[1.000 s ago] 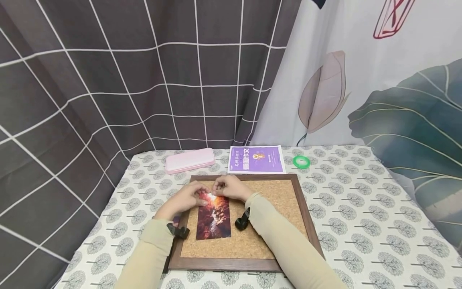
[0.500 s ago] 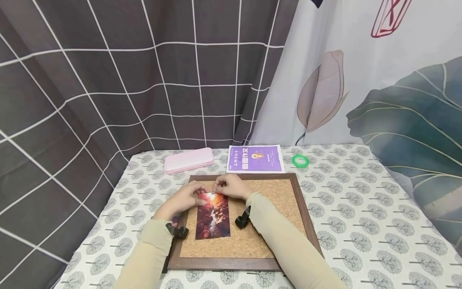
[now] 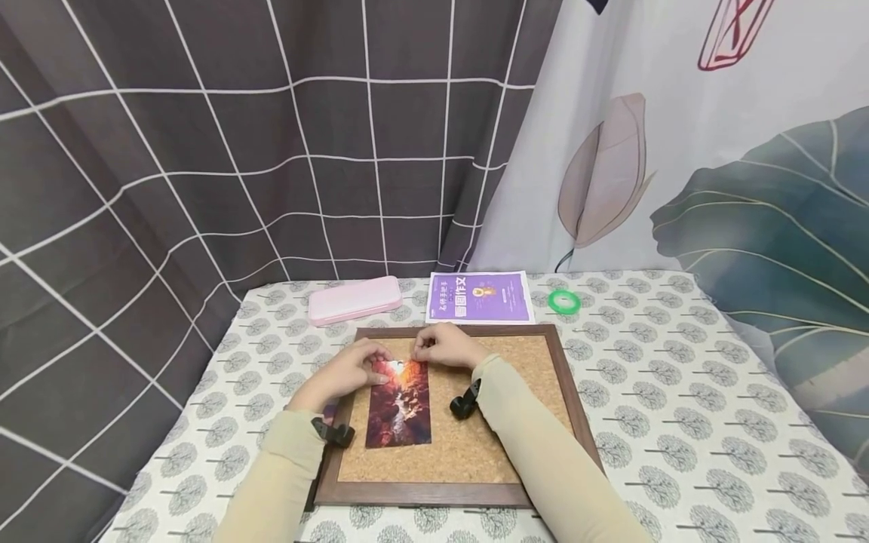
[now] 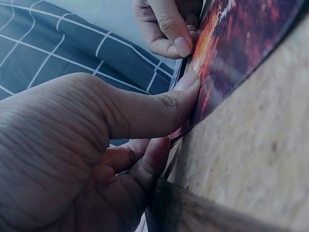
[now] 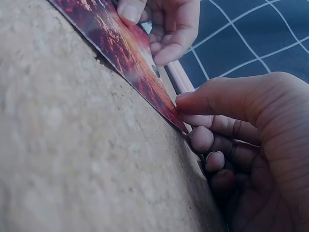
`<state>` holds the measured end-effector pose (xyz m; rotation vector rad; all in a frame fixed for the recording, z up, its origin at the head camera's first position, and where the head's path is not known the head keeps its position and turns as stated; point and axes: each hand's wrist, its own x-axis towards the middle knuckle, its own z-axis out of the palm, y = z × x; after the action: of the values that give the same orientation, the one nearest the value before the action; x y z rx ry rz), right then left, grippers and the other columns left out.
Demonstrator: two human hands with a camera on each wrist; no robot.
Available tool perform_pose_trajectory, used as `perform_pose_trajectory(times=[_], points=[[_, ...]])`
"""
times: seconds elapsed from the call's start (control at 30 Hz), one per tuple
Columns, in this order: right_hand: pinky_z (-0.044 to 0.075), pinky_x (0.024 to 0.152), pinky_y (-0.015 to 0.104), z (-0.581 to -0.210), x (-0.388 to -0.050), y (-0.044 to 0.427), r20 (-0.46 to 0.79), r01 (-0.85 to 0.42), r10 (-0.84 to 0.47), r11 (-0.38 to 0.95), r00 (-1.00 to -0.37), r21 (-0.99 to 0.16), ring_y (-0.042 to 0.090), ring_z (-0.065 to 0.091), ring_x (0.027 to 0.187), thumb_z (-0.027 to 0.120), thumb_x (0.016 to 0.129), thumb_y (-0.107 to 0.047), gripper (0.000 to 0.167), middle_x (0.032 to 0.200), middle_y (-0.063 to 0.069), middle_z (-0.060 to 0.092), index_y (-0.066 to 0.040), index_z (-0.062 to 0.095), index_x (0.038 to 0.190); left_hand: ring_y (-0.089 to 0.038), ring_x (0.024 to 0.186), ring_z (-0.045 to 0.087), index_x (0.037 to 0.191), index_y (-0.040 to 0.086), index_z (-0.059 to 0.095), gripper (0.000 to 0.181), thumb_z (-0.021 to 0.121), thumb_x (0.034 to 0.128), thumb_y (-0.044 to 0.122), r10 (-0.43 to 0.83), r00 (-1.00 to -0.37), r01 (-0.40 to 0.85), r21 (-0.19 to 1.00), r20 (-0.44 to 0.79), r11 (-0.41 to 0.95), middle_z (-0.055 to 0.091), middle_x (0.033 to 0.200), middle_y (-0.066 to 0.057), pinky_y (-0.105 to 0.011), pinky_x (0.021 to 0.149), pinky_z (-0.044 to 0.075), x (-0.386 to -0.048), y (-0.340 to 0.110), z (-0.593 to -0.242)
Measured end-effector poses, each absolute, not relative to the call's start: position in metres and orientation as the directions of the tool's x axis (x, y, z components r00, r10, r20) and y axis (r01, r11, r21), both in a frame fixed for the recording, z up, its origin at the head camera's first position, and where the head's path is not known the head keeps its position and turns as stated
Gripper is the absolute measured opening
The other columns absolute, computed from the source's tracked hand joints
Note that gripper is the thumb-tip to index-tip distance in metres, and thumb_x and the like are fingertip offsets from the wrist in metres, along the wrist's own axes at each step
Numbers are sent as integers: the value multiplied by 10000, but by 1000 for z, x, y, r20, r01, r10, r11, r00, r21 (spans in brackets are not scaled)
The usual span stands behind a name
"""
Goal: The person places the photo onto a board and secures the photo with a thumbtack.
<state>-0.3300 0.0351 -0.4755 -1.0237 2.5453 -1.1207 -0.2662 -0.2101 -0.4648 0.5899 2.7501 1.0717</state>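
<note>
A glossy photo print (image 3: 400,411) in red and orange lies upright on the left part of a cork board (image 3: 475,452) with a brown wooden frame. My left hand (image 3: 345,371) holds its top left corner, thumb on the printed face; in the left wrist view the left thumb (image 4: 159,111) presses the edge with fingers below. At the top right corner my right hand (image 3: 449,347) pinches the print, and the right wrist view has that corner of the print (image 5: 169,108) between thumb and fingers. Near the top edge the print shows a small dark spot (image 5: 156,71), too small to identify.
Behind the board lie a pink case (image 3: 355,299), a purple-covered booklet (image 3: 480,297) and a green tape roll (image 3: 564,302). A tree-patterned cloth (image 3: 679,392) covers the table. A dark checked curtain (image 3: 326,151) and a pale printed curtain (image 3: 597,196) hang at the back.
My right hand has slid to the right along the print's top edge, from near its middle to the top right corner. The left hand has stayed at the top left corner.
</note>
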Motion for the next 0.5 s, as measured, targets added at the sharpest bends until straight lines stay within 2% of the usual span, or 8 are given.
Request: perform_pose_trajectory(times=[0.27,0.5], points=[[465,708,260,-476,-330,35,79,-503,-658,488,-749,-713,82,544,718,733,881,-205,79,811,-88,691,-177,714,810,-174,950,558,1130,124,694,339,813,812,132,407,-913,311,667,13,677,595,1093,-9,-429,896,481,-265,-210,-463],[465,737,266,-478,-331,34,81,-503,-657,486,-749,-714,86,545,747,729,883,-202,89,828,-83,683,-175,695,806,-188,981,576,1153,105,685,362,816,821,161,434,-901,333,664,15,669,609,1101,-23,-436,915,487,-267,-215,-460]])
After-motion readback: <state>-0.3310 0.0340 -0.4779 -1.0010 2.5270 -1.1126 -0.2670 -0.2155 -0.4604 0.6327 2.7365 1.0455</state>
